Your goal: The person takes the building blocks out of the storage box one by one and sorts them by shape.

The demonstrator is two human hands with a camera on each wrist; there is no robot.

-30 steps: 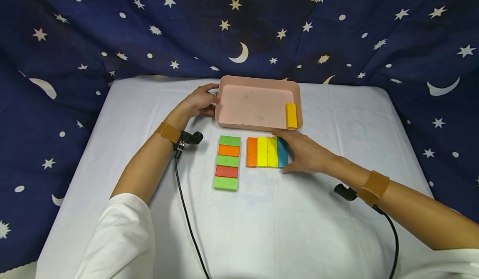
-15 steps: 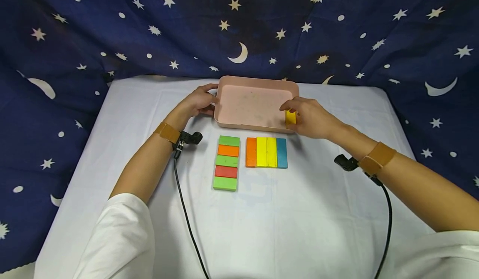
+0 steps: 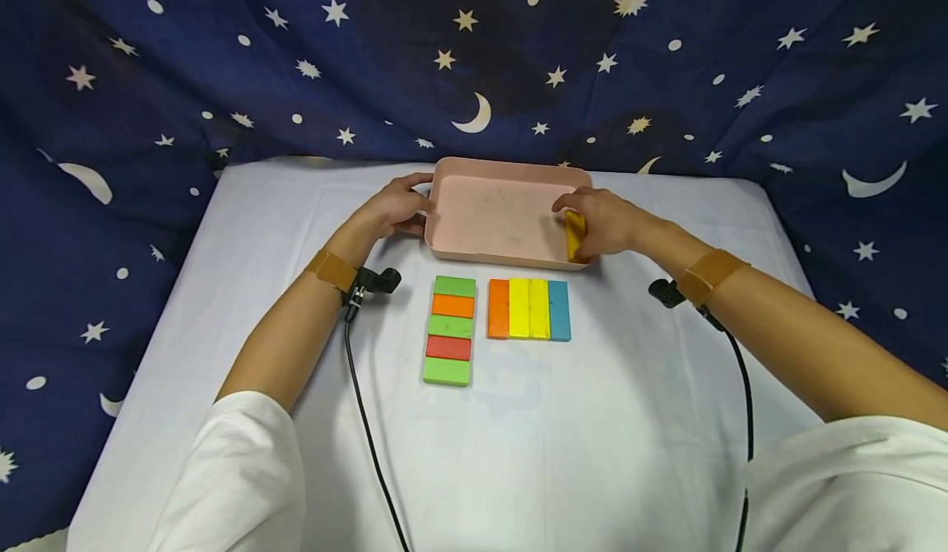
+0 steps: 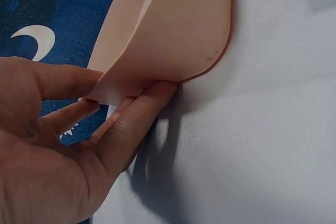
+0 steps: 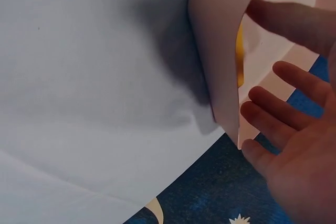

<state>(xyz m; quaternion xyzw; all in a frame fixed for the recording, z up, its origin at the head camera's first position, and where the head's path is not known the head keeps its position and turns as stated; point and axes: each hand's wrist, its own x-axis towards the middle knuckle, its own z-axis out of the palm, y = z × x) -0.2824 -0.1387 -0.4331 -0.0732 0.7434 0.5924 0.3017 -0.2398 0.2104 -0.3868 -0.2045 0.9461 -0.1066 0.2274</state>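
Observation:
A shallow pink tray [image 3: 489, 261] lies toward the back of the white-covered table. My left hand [image 3: 400, 205] rests against its left side from outside. In the left wrist view, the left thumb [image 4: 134, 121] touches the wall's lower edge and the fingertips are at the rim. My right hand [image 3: 603, 219] reaches over the tray's right end, around a yellow-orange block [image 3: 573, 235] lying there. From the right wrist, its fingers look spread and loosely bent. A strip of the block [image 5: 240, 61] shows past the tray wall, between thumb and fingers.
In front of the tray, a column of green, orange and red blocks [image 3: 448, 327] lies on the left. Right of it is a row of orange, yellow and blue blocks [image 3: 529, 309]. A dark star-patterned cloth [image 3: 474, 58] hangs behind. Black camera cables [image 3: 370, 437] trail from both wrists.
My right hand has moved from the blue block up and back to the yellow-orange block in the tray. The left hand stays at the tray's left side. The rows of blocks are unchanged.

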